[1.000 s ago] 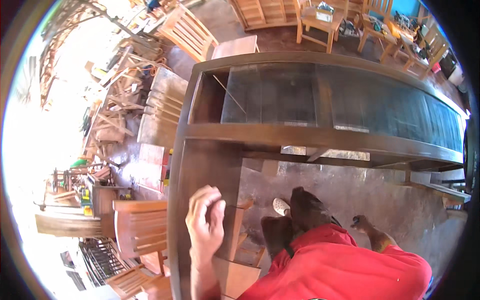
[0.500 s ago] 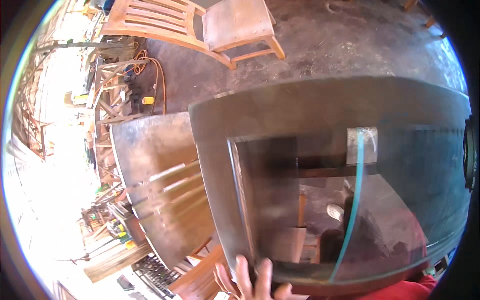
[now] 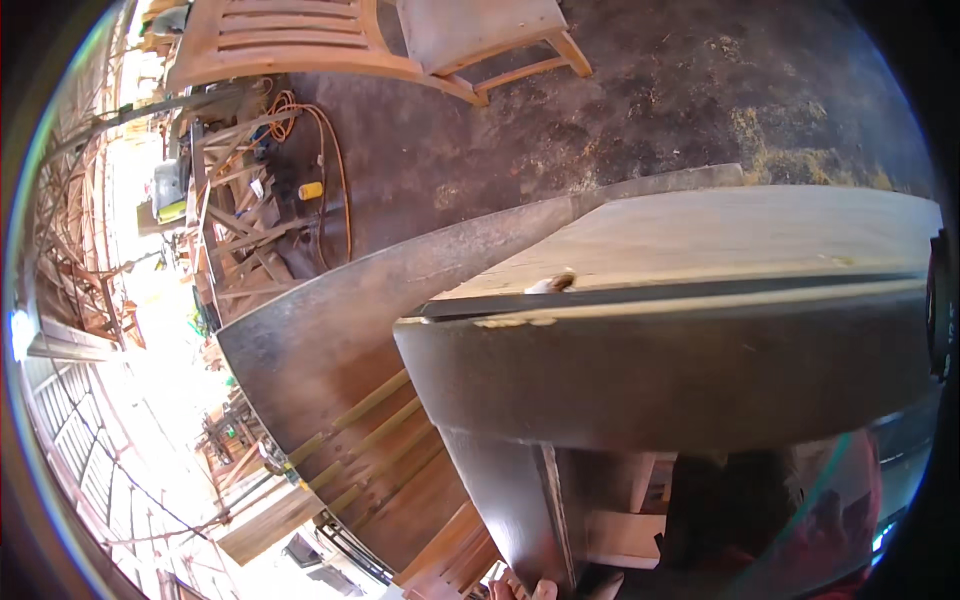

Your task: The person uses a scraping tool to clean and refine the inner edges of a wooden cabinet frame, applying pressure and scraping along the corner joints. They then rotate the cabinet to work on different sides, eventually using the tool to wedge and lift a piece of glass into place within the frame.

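A large dark wooden frame with a glass panel [image 3: 665,375] fills the lower right, tilted so that its thick dark edge and a pale, bare wood face [image 3: 720,235] show. The glass below that edge carries a teal strip and reddish reflections. At the bottom edge of the picture, the fingertips of my left hand [image 3: 520,588] curl at the frame's left side rail; the rest of this hand is cut off. A small white and brown thing at the pale face's near edge is too unclear to name. My right hand does not show.
Beneath and left of the frame lies a large brown board [image 3: 300,345] with slats. A wooden chair [image 3: 480,30] stands at the far side on the stained dark floor. Farther left are an orange hose [image 3: 340,180], a yellow object [image 3: 311,190] and wooden racks [image 3: 235,230].
The framed glass piece has tilted, turning its glass front down and bringing its thick edge and pale face into sight. My left hand has dropped lower, mostly out of the picture.
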`<action>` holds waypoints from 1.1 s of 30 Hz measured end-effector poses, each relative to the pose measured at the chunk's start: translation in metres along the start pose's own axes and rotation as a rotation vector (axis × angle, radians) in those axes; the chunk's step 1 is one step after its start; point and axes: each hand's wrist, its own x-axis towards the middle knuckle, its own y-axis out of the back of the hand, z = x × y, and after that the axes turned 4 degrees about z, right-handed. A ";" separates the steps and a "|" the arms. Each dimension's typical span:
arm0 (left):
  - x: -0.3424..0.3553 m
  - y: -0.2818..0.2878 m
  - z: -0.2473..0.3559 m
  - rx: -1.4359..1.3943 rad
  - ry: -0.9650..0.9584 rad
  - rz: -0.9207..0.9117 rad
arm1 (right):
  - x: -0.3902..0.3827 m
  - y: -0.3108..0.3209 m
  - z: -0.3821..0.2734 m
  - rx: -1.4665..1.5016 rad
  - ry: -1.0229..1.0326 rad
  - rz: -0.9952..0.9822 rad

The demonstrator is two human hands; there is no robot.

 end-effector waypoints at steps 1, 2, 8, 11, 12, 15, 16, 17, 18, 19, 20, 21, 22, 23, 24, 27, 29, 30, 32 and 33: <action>-0.003 0.003 0.000 -0.002 0.002 -0.004 | -0.008 -0.006 0.003 0.012 -0.015 -0.008; -0.006 0.003 0.001 -0.007 0.001 -0.003 | -0.012 -0.010 0.006 0.025 -0.026 -0.010; -0.024 0.015 0.012 -0.020 0.009 -0.001 | -0.045 -0.020 0.028 0.063 -0.092 -0.042; -0.033 0.014 0.016 -0.026 0.023 -0.005 | -0.055 -0.021 0.033 0.058 -0.102 -0.045; -0.032 0.012 0.016 -0.028 0.029 -0.003 | -0.053 -0.019 0.032 0.055 -0.101 -0.041; -0.028 0.011 0.015 -0.019 0.044 -0.005 | -0.044 -0.014 0.026 0.038 -0.083 -0.030; -0.023 0.010 0.011 -0.013 0.049 -0.006 | -0.037 -0.015 0.021 0.038 -0.071 -0.026; -0.019 0.008 0.010 -0.008 0.051 -0.003 | -0.035 -0.017 0.017 0.043 -0.068 0.001; -0.017 0.008 0.009 -0.008 0.055 -0.004 | -0.030 -0.012 0.016 0.041 -0.064 0.009; -0.016 0.006 0.009 -0.003 0.059 -0.003 | -0.024 -0.011 0.013 0.044 -0.058 0.019; -0.013 0.002 0.006 0.000 0.059 0.001 | -0.019 -0.015 0.010 0.056 -0.053 0.027; -0.013 0.003 0.006 0.007 0.070 -0.001 | -0.018 -0.014 0.009 0.056 -0.046 0.022; -0.012 0.003 0.005 0.010 0.074 0.001 | -0.018 -0.019 0.005 0.064 -0.039 0.019; -0.014 0.005 0.005 0.011 0.081 -0.001 | -0.020 -0.017 0.005 0.070 -0.040 0.019; -0.015 0.006 0.003 0.011 0.078 -0.002 | -0.023 -0.019 0.005 0.076 -0.043 0.019; -0.023 0.010 0.001 0.007 0.064 0.010 | -0.030 -0.030 0.012 0.115 -0.048 0.023; -0.031 0.013 0.003 0.004 0.049 0.018 | -0.039 -0.040 0.028 0.140 -0.051 0.019; -0.038 0.014 0.004 0.001 0.041 0.025 | -0.040 -0.039 0.038 0.149 -0.059 0.010; -0.045 0.017 0.006 -0.003 0.028 0.040 | -0.036 -0.052 0.050 0.193 -0.046 0.017; -0.050 0.014 0.007 0.001 0.021 0.051 | -0.034 -0.061 0.054 0.211 -0.042 0.035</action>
